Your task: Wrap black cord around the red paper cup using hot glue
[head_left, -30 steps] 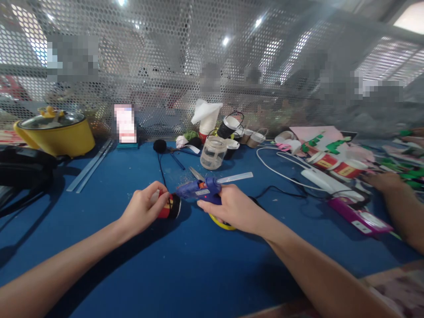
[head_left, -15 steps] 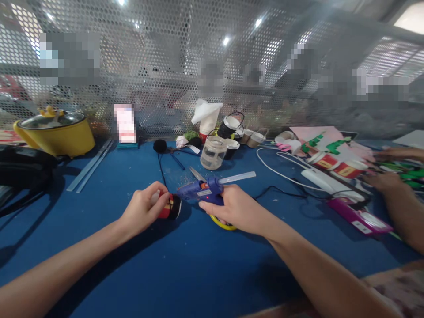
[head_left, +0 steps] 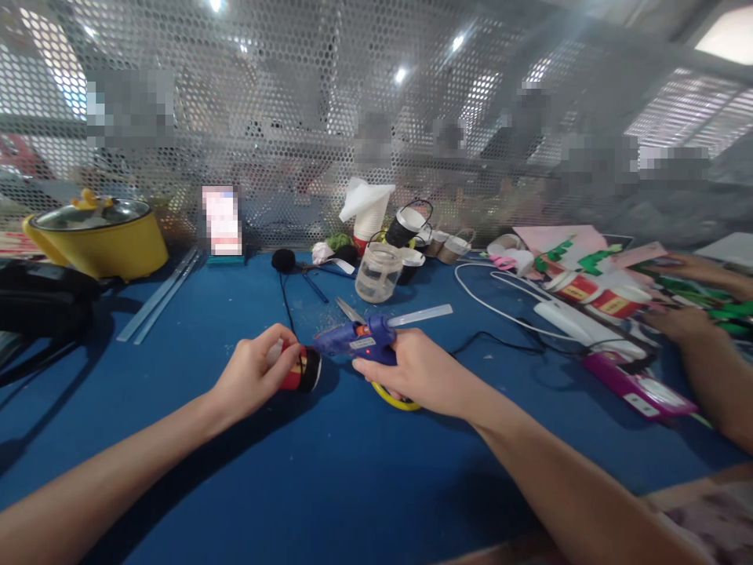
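Observation:
My left hand (head_left: pixel 254 375) grips a small red paper cup with a black base (head_left: pixel 301 369), lying on its side on the blue table (head_left: pixel 329 479). My right hand (head_left: pixel 412 369) is closed around a blue hot glue gun (head_left: pixel 356 339), a clear glue stick (head_left: pixel 420 315) jutting from its back. The gun's nozzle points left, just above the cup's black base. A yellow ring (head_left: pixel 393 399) shows under my right hand.
A clear jar (head_left: pixel 377 272), scissors (head_left: pixel 348 308), stacked cups (head_left: pixel 370 212) and black cups stand at the back by the mesh wall. At the left stand a yellow pot (head_left: pixel 97 235) and a black bag (head_left: pixel 41 302). Another person's hands (head_left: pixel 682 320) work among paper scraps at the right, near a white cable (head_left: pixel 500 310).
My hands, cup and glue gun have hardly moved. The other person's far hand at the right has come into view and shifted among the scraps.

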Available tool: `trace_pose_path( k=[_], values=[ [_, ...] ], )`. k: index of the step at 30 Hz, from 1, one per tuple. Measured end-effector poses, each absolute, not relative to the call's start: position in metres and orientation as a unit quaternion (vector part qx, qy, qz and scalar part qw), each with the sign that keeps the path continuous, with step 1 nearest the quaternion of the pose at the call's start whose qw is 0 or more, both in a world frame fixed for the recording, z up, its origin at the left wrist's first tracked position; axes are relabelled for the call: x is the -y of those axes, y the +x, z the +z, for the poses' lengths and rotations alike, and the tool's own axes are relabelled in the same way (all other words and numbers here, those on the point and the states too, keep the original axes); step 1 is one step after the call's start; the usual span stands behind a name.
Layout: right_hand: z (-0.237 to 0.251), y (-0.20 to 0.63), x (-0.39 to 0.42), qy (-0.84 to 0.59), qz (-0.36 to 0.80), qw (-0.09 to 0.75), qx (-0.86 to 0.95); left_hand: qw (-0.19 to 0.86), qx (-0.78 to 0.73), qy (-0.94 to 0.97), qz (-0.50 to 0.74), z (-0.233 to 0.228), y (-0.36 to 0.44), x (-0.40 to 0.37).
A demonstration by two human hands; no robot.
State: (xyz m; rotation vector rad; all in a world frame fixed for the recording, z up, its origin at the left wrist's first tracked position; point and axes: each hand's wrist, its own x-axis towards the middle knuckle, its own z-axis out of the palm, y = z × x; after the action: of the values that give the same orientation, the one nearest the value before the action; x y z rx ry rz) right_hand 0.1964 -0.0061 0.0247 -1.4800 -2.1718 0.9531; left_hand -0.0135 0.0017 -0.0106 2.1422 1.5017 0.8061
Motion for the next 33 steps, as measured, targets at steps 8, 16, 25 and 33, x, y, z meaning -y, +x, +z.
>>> trace_pose_path(
  k=[8, 16, 25, 33],
  values=[
    [0.026, 0.198, 0.008, -0.508, 0.339, 0.173, 0.773, 0.198, -0.541, 0.768, 0.28, -0.01, -0.014, 0.0],
    [0.033, 0.197, 0.014, -0.517, 0.351, 0.164, 0.763, 0.196, -0.54, 0.768, 0.282, -0.011, -0.013, -0.001],
    [0.033, 0.197, 0.019, -0.514, 0.314, 0.148, 0.785, 0.203, -0.544, 0.761, 0.288, -0.011, -0.014, -0.001],
    [0.033, 0.196, 0.022, -0.483, 0.241, 0.152, 0.828, 0.207, -0.566, 0.744, 0.288, -0.011, -0.012, -0.003]
  ],
)
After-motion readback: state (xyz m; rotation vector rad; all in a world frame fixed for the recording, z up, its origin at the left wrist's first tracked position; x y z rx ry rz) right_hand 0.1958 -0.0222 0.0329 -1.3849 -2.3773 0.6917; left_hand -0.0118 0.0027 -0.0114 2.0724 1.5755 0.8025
